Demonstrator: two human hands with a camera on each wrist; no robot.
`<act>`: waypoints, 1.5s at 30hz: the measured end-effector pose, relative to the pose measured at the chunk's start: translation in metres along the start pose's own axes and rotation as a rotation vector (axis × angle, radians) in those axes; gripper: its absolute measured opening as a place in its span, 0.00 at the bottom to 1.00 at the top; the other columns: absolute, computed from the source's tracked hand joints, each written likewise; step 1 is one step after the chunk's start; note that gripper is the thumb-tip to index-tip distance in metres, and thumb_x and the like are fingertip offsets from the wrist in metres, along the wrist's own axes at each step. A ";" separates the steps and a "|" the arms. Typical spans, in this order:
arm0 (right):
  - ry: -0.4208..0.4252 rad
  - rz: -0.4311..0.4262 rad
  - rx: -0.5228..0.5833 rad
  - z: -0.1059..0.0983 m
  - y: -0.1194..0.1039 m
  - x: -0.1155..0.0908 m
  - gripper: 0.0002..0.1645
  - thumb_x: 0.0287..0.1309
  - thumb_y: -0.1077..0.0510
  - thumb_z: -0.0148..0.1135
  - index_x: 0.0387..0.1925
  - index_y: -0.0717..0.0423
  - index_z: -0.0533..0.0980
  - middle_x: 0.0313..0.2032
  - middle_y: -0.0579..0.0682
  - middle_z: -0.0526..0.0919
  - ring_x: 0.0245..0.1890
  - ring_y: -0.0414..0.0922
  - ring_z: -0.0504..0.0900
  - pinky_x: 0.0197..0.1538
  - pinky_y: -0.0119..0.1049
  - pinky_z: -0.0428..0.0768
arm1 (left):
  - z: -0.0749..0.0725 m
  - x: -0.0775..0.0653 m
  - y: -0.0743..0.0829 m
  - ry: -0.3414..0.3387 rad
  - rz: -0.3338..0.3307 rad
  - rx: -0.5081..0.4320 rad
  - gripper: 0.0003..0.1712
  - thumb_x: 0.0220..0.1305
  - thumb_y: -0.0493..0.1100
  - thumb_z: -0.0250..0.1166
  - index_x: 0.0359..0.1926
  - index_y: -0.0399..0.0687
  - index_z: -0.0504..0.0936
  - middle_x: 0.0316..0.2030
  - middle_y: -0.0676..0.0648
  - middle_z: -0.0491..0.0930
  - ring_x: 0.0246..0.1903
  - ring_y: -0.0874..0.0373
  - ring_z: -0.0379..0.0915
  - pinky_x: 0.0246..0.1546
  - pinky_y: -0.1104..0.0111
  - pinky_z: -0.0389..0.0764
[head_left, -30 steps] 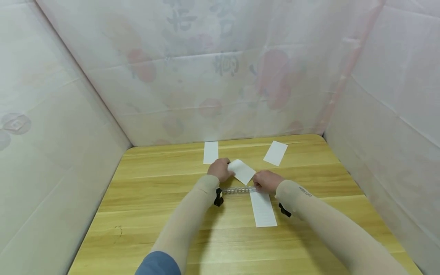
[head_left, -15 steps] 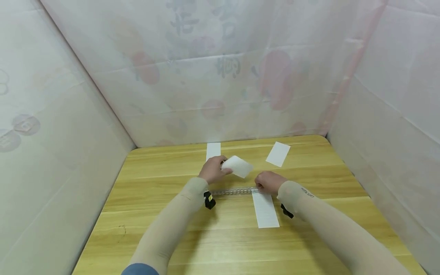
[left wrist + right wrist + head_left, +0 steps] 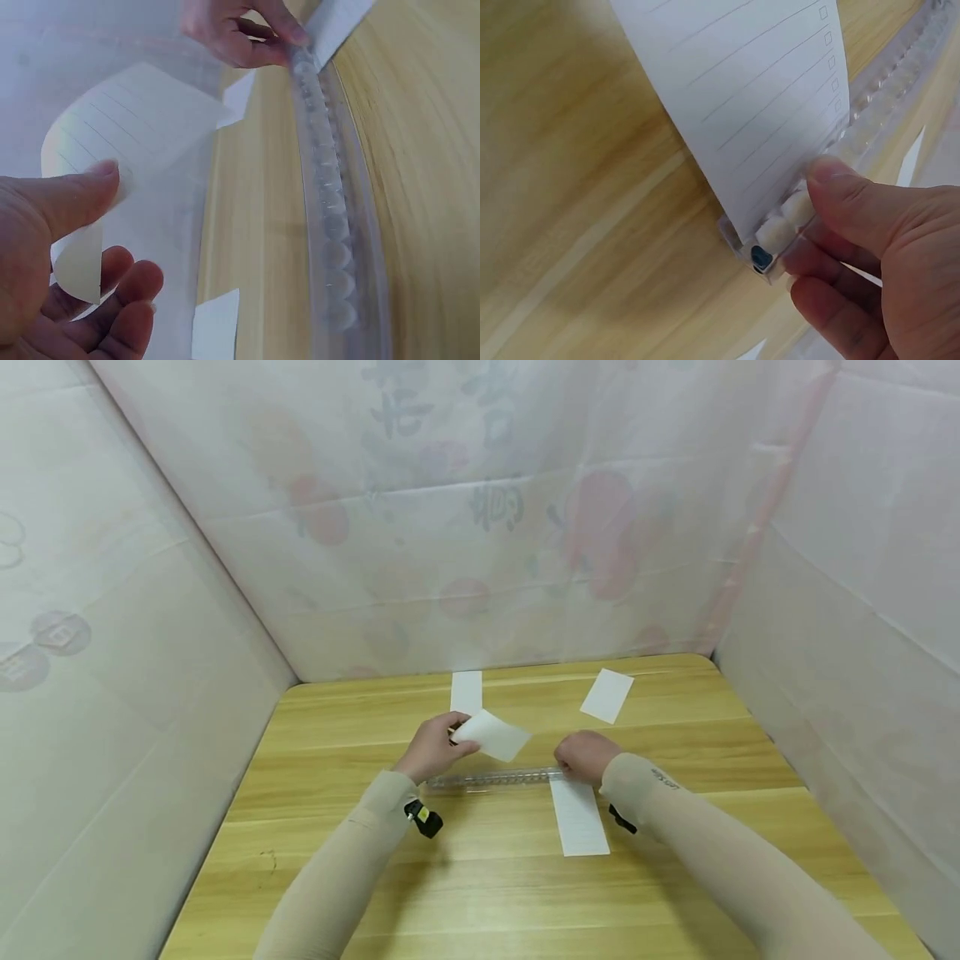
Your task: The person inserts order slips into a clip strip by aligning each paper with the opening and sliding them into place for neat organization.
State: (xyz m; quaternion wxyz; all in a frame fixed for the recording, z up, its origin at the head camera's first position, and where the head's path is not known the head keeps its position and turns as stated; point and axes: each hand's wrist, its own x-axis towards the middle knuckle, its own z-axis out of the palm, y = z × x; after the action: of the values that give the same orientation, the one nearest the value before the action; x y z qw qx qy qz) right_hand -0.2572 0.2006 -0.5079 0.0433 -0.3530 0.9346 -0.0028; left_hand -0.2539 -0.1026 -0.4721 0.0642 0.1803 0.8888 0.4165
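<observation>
My left hand (image 3: 435, 747) pinches a curling piece of lined paper (image 3: 142, 112) between thumb and fingers, above the table. My right hand (image 3: 587, 755) grips the right end of a long clear plastic strip (image 3: 495, 778) with a row of rounded, bead-like bumps; thumb and fingers are curled round it in the right wrist view. Under that end of the strip lies a narrow lined sheet with small printed boxes (image 3: 757, 90), extending toward the front of the table. A dark blue spot (image 3: 761, 256) shows at the strip's tip. The strip's far end lies below the left hand.
Two white paper pieces lie at the back of the wooden table (image 3: 315, 827): one at the left (image 3: 467, 690), another at the right (image 3: 607, 696). Pale printed cloth (image 3: 480, 560) hangs behind the table and on both sides.
The left hand has moved left with its paper piece, away from the right hand, uncovering more of the clear strip. My right hand has stayed at the strip's right end.
</observation>
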 end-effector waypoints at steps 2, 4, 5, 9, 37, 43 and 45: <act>-0.009 0.004 -0.004 -0.003 -0.001 0.000 0.24 0.51 0.69 0.62 0.14 0.45 0.62 0.16 0.39 0.61 0.19 0.38 0.56 0.28 0.34 0.61 | -0.001 -0.005 -0.002 0.018 -0.009 -0.056 0.24 0.61 0.45 0.69 0.58 0.48 0.76 0.45 0.50 0.79 0.36 0.59 0.77 0.32 0.67 0.80; -0.025 0.013 -0.009 -0.006 -0.002 0.000 0.22 0.52 0.68 0.64 0.14 0.46 0.65 0.16 0.39 0.65 0.19 0.38 0.58 0.28 0.34 0.63 | 0.000 -0.010 -0.004 0.042 -0.025 -0.111 0.25 0.61 0.44 0.69 0.58 0.49 0.76 0.45 0.50 0.78 0.36 0.59 0.78 0.32 0.67 0.81; -0.029 0.012 -0.008 -0.007 -0.002 0.000 0.21 0.52 0.67 0.65 0.15 0.46 0.66 0.17 0.39 0.67 0.19 0.38 0.59 0.28 0.34 0.64 | 0.001 -0.013 -0.004 0.056 -0.028 -0.138 0.25 0.61 0.44 0.69 0.58 0.49 0.76 0.44 0.49 0.78 0.36 0.58 0.78 0.32 0.67 0.81; -0.041 0.011 -0.001 -0.009 -0.002 -0.001 0.20 0.52 0.65 0.68 0.16 0.46 0.69 0.17 0.38 0.70 0.19 0.37 0.62 0.26 0.33 0.65 | 0.005 -0.021 -0.006 0.113 -0.042 -0.228 0.26 0.60 0.40 0.69 0.59 0.51 0.76 0.45 0.47 0.76 0.35 0.56 0.78 0.32 0.66 0.81; 0.000 0.003 0.194 -0.009 -0.004 -0.011 0.07 0.60 0.55 0.66 0.38 0.53 0.82 0.35 0.45 0.83 0.34 0.41 0.80 0.40 0.41 0.79 | 0.017 -0.107 -0.044 0.302 -0.176 -0.570 0.50 0.58 0.23 0.62 0.75 0.52 0.49 0.56 0.40 0.66 0.36 0.57 0.72 0.35 0.72 0.77; 0.049 -0.079 0.198 -0.002 -0.008 0.000 0.06 0.58 0.50 0.67 0.34 0.48 0.83 0.31 0.39 0.82 0.29 0.34 0.76 0.35 0.34 0.77 | 0.014 -0.112 -0.045 0.397 -0.239 -0.556 0.50 0.57 0.25 0.65 0.75 0.52 0.50 0.46 0.41 0.76 0.35 0.59 0.72 0.36 0.75 0.76; 0.082 -0.081 0.224 0.004 -0.007 0.003 0.06 0.57 0.50 0.68 0.33 0.46 0.83 0.31 0.38 0.82 0.29 0.33 0.76 0.35 0.34 0.77 | 0.014 -0.114 -0.045 0.425 -0.239 -0.558 0.48 0.58 0.26 0.65 0.74 0.48 0.51 0.44 0.40 0.78 0.36 0.58 0.74 0.37 0.75 0.77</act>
State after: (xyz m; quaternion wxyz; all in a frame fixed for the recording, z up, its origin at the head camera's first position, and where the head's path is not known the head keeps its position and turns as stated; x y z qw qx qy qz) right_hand -0.2539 0.1934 -0.5117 0.0441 -0.3828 0.9145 -0.1234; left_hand -0.1561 -0.1617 -0.5196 -0.0269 -0.0399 0.7492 0.6606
